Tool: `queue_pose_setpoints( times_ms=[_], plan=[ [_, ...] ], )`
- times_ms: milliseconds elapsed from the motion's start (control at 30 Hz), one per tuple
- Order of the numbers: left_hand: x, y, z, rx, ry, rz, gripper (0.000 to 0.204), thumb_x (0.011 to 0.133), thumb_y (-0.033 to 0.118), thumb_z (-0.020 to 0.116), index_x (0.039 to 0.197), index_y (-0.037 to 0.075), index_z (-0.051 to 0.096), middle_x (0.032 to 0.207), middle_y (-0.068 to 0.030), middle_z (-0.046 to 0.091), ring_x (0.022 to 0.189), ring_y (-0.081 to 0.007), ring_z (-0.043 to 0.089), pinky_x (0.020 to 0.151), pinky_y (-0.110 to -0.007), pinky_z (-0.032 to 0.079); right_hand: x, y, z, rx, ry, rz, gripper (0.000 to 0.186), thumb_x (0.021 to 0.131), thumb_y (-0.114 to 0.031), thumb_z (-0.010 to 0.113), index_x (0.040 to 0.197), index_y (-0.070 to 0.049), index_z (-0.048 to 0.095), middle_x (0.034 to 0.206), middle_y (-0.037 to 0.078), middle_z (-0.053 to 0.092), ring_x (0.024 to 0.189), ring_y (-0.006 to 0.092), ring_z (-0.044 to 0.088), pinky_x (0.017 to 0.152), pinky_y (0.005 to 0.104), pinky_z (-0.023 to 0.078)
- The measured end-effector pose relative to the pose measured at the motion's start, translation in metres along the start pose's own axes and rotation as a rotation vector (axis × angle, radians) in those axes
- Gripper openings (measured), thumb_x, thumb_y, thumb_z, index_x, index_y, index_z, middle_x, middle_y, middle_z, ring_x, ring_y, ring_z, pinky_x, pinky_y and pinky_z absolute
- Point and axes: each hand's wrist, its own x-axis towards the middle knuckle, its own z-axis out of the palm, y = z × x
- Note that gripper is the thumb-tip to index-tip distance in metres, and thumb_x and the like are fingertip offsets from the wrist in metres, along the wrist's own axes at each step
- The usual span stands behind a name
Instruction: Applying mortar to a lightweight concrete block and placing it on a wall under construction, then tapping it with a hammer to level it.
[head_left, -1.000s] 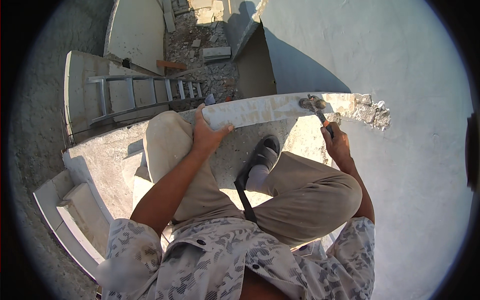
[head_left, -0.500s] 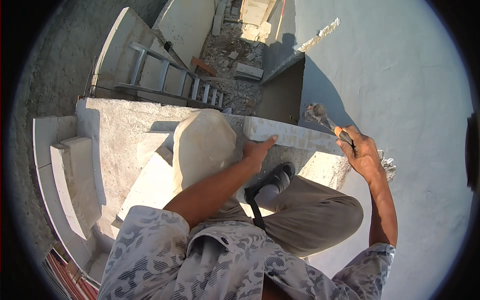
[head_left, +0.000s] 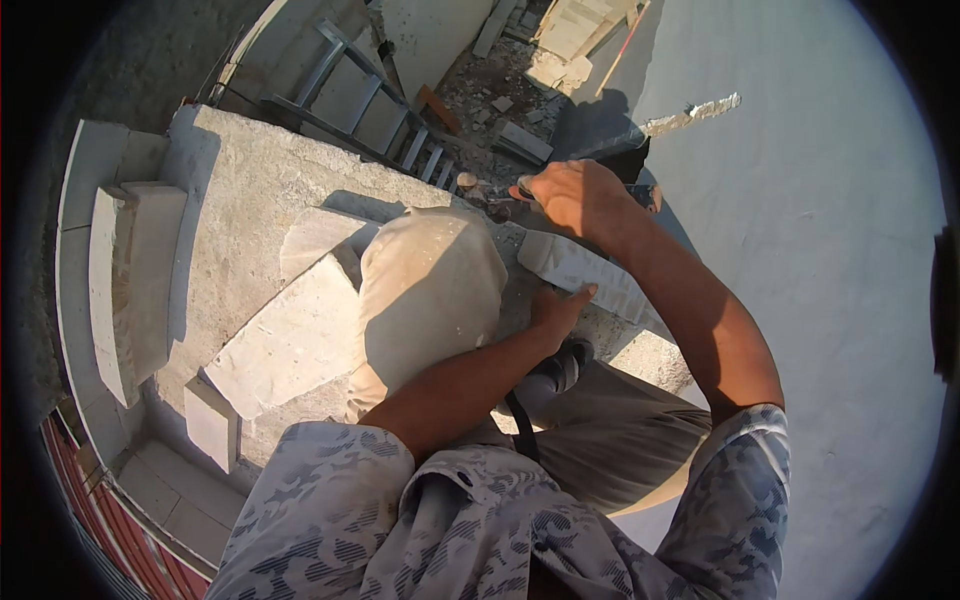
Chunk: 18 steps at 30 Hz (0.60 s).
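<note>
A long pale block (head_left: 590,275) lies along the wall's edge, its top streaked with grey. Against its near side, my left hand (head_left: 560,312) steadies it, one finger reaching onto its top face. My right hand (head_left: 580,195) is closed round a trowel (head_left: 522,190) with an orange and black handle, above the block's far left end. That hand and the forearm hide most of the trowel and part of the block. Left of my left forearm bulges a dusty cloth-like sack or cover (head_left: 430,275), half in shade.
More pale blocks lie on the rough wall top (head_left: 250,190), including a large slab (head_left: 285,335) and a small piece (head_left: 212,425). Beyond the edge, a metal ladder (head_left: 365,100) leans above rubble far below. A smooth grey wall (head_left: 800,200) rises at right.
My right hand and the trowel have swung left and away from me, from the block's right end to beyond its left end. My left hand stays on the block as the view shifts.
</note>
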Motion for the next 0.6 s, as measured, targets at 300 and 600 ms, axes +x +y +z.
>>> queue_pose_setpoints(
  times_ms=[300,600],
  plan=[
    [0.007,-0.009,-0.015,0.030,0.039,-0.031,0.055,0.086,0.032,0.084,0.122,-0.005,0.064,0.117,-0.0128,0.070,0.107,-0.0200,0.065,0.094,-0.037,0.048,0.024,-0.059,-0.050,-0.170,-0.094,-0.121,0.011,0.089,-0.012,0.061,0.092,-0.014,0.072,0.099,0.001,0.073,0.098,0.0201,0.071,0.079,0.0346,0.058],
    [0.008,-0.016,-0.021,0.056,0.108,0.050,0.057,0.082,0.042,0.085,0.108,-0.006,0.069,0.101,-0.0165,0.072,0.091,-0.0245,0.069,0.082,-0.041,0.051,0.022,-0.053,-0.022,-0.237,-0.392,-0.036,0.014,0.093,-0.021,0.060,0.095,-0.013,0.071,0.099,0.003,0.073,0.100,0.0215,0.071,0.083,0.0344,0.058]
  ],
)
